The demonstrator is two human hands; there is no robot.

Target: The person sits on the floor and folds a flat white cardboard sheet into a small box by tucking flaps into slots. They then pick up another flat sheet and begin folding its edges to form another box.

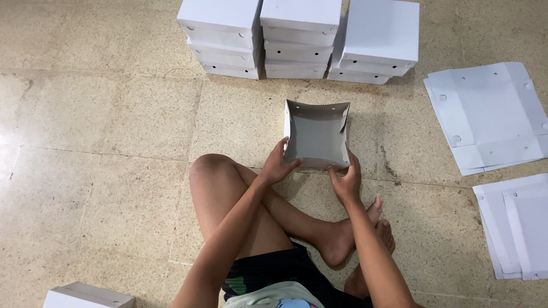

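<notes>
While the left hand (278, 165) and right hand (346, 179) pinch the near corners of the half-folded box tray (317, 136) — thin white card, likely light and easily creased — gripping at the folds looks soundest.

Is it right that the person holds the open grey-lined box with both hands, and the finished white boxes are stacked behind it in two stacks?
Not quite. The head view shows three stacks of finished white boxes behind it, not two. The rest is right: the left hand and right hand both hold the open box.
</notes>
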